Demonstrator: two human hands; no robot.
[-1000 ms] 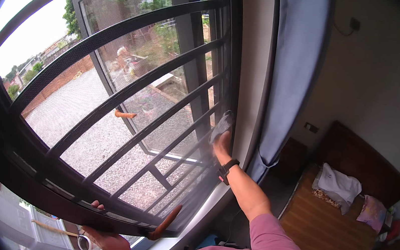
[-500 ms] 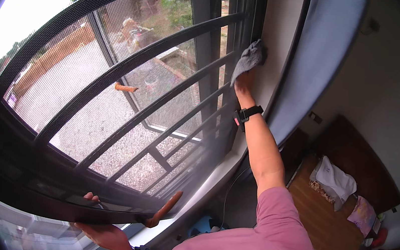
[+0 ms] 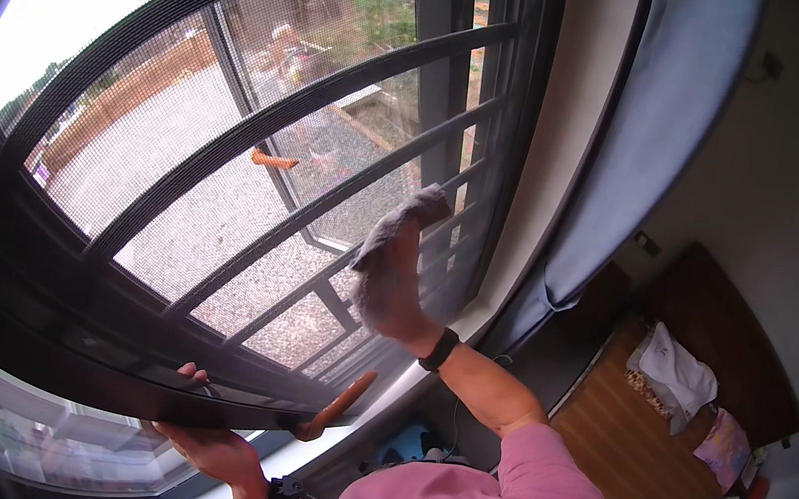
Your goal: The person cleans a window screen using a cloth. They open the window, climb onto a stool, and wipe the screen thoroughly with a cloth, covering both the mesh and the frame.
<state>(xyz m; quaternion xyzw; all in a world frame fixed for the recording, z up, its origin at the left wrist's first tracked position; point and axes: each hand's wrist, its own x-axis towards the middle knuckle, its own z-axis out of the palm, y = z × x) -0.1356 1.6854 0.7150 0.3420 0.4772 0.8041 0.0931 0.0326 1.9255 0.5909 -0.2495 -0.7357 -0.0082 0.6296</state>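
A grey cloth point(image 3: 401, 224) is gripped in my right hand point(image 3: 395, 299), raised in front of the window's barred screen point(image 3: 242, 294). Whether the cloth presses on the screen or bars is hard to see. Lower left, my left hand point(image 3: 216, 453) grips the edge of a dark window sash point(image 3: 137, 401), its palm below and its fingertips showing above the edge. An orange-brown handle point(image 3: 338, 408) sticks up from that sash, right of my left hand. Another handle of the same colour point(image 3: 275, 160) shows through the mesh.
A grey-blue curtain point(image 3: 665, 113) hangs right of the window, beside the pale window surround point(image 3: 574, 111). Beyond it stands a bed point(image 3: 636, 442) with a white cloth point(image 3: 676, 372) and a pink pillow point(image 3: 724, 449). A blue object point(image 3: 409, 443) lies low near the sill.
My right hand has come down and left with the cloth, from the frame's right side to in front of the bars. The view has shifted slightly; my left hand keeps its grip on the sash.
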